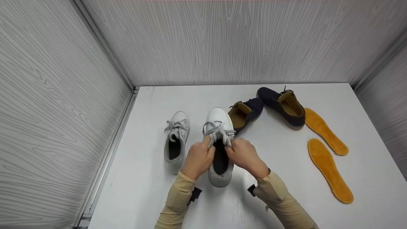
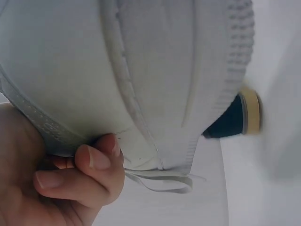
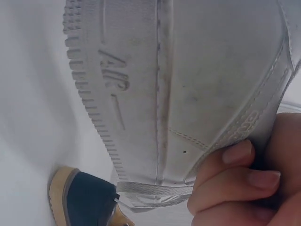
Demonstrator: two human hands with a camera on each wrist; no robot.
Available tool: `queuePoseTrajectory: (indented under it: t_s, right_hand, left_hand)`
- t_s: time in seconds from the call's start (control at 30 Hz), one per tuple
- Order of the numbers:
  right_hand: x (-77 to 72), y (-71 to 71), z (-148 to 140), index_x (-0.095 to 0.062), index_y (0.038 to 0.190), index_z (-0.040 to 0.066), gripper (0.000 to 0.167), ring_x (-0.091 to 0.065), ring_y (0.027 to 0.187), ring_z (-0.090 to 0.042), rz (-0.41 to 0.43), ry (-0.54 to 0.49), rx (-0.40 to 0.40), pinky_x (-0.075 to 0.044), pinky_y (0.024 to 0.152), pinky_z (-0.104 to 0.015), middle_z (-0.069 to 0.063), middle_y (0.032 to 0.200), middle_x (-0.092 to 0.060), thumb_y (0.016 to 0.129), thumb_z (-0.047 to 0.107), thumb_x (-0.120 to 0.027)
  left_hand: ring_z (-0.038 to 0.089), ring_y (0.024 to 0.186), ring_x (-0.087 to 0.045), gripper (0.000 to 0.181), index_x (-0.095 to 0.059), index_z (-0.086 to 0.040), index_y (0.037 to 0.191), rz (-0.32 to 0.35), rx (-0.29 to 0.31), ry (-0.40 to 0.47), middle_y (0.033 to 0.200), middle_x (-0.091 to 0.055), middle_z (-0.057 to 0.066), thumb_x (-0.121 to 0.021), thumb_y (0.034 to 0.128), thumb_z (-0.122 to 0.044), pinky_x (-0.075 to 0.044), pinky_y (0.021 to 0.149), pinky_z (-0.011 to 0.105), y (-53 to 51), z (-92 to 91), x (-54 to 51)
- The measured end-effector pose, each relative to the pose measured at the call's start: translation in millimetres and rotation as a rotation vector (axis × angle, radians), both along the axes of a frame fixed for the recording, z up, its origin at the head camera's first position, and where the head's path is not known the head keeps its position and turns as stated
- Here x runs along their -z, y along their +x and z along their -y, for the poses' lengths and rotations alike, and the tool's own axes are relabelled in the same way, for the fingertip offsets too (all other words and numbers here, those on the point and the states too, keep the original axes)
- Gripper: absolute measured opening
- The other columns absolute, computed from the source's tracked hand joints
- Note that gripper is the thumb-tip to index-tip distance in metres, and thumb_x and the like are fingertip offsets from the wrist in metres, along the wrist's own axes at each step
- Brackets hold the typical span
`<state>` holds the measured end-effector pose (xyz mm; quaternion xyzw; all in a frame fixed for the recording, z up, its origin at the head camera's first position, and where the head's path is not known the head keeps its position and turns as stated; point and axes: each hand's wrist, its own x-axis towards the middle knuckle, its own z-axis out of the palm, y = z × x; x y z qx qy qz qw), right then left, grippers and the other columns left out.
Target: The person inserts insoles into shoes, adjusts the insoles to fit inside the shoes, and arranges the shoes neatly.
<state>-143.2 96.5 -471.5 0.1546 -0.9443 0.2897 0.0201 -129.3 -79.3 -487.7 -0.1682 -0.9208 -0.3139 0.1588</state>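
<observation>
In the head view a white shoe (image 1: 220,179) with grey laces points away from the person, its dark opening facing up. My left hand (image 1: 198,158) grips the left edge of that opening and my right hand (image 1: 244,156) grips the right edge. The left wrist view shows my left hand (image 2: 70,183) with fingers curled at the collar of the white shoe (image 2: 155,70). Curled fingers of my right hand (image 3: 244,183) pinch the collar on the other side of the shoe (image 3: 202,61) in the right wrist view. The thumbs are partly hidden.
A second white shoe (image 1: 175,163) stands to the left. One dark shoe (image 1: 255,108) lies just behind the held shoe, another dark shoe (image 1: 294,120) farther right. Two orange insoles (image 1: 330,171) lie at the right of the white table (image 1: 127,190). Panels surround the table's back and sides.
</observation>
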Motion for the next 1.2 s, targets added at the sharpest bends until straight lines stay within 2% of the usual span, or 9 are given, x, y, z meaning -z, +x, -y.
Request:
queuePoseTrajectory:
  t_s: [0.2, 0.33, 0.43, 0.57, 0.73, 0.9, 1.07, 1.2]
  right_hand:
    - [7.3, -28.2, 28, -0.042, 0.058, 0.015, 0.034, -0.057, 0.057, -0.029, 0.03, -0.002, -0.033, -0.047, 0.054, -0.048, -0.004, 0.059, -0.051, 0.089, 0.016, -0.057]
    - [15.9, -44.3, 43, -0.043, 0.06, 0.014, 0.034, -0.057, 0.057, -0.029, 0.058, 0.003, -0.056, -0.048, 0.054, -0.047, -0.005, 0.061, -0.052, 0.091, 0.017, -0.056]
    - [23.9, -53.5, 52, -0.043, 0.06, 0.013, 0.034, -0.058, 0.058, -0.028, 0.082, 0.006, -0.05, -0.05, 0.055, -0.047, -0.006, 0.063, -0.054, 0.091, 0.016, -0.055]
    - [37.2, -62.5, 59, -0.046, 0.062, 0.013, 0.032, -0.061, 0.064, -0.03, 0.122, 0.018, -0.023, -0.051, 0.059, -0.048, -0.009, 0.069, -0.059, 0.092, 0.017, -0.055]
    - [53.3, -67.9, 65, -0.054, 0.066, 0.009, 0.028, -0.064, 0.069, -0.035, 0.148, 0.032, -0.011, -0.052, 0.062, -0.051, -0.014, 0.077, -0.065, 0.092, 0.019, -0.055]
    - [64.3, -70.6, 69, -0.06, 0.07, 0.005, 0.026, -0.066, 0.073, -0.038, 0.149, 0.038, -0.002, -0.052, 0.064, -0.052, -0.018, 0.08, -0.067, 0.092, 0.018, -0.056]
    - [73.1, -71.3, 74, -0.061, 0.072, 0.005, 0.025, -0.067, 0.076, -0.039, 0.132, 0.048, -0.006, -0.052, 0.065, -0.052, -0.018, 0.083, -0.068, 0.093, 0.018, -0.056]
    - [75.7, -71.3, 78, -0.056, 0.066, 0.007, 0.027, -0.065, 0.07, -0.035, 0.115, 0.043, -0.011, -0.052, 0.064, -0.051, -0.015, 0.076, -0.065, 0.091, 0.018, -0.059]
  left_hand:
    - [0.035, 0.053, -0.058, 0.012, -0.056, 0.0, 0.097, 0.026, -0.029, -0.042, 0.059, -0.053, 0.014, -0.054, 0.0904, -0.01, -0.046, 0.051, 0.049, -23.8, 26.4, 5.3]
    - [0.042, 0.059, -0.061, 0.014, -0.055, 0.0, 0.098, 0.055, -0.066, -0.093, 0.063, -0.057, 0.019, -0.055, 0.091, -0.012, -0.047, 0.054, 0.053, -36.0, 40.8, 10.4]
    - [0.044, 0.061, -0.062, 0.017, -0.056, 0.001, 0.099, 0.06, -0.091, -0.163, 0.066, -0.059, 0.022, -0.056, 0.0925, -0.015, -0.048, 0.054, 0.055, -44.7, 47.1, 16.8]
    - [0.041, 0.058, -0.062, 0.02, -0.058, -0.001, 0.099, 0.023, -0.144, -0.289, 0.066, -0.061, 0.021, -0.059, 0.0932, -0.019, -0.048, 0.051, 0.052, -53.9, 50.4, 28.0]
    - [0.039, 0.056, -0.062, 0.021, -0.06, -0.002, 0.088, -0.046, -0.214, -0.422, 0.065, -0.063, 0.019, -0.065, 0.089, -0.022, -0.048, 0.049, 0.05, -57.6, 48.9, 40.2]
    - [0.035, 0.053, -0.062, 0.023, -0.062, -0.002, 0.081, -0.133, -0.246, -0.518, 0.063, -0.064, 0.015, -0.07, 0.085, -0.023, -0.047, 0.047, 0.046, -59.0, 47.0, 49.2]
    - [0.034, 0.05, -0.061, 0.022, -0.062, -0.002, 0.079, -0.151, -0.279, -0.55, 0.062, -0.064, 0.014, -0.074, 0.084, -0.02, -0.047, 0.046, 0.045, -59.7, 47.8, 56.8]
    - [0.033, 0.051, -0.061, 0.02, -0.064, -0.002, 0.075, -0.158, -0.286, -0.548, 0.062, -0.064, 0.014, -0.075, 0.0819, -0.016, -0.047, 0.045, 0.045, -60.6, 49.2, 59.1]
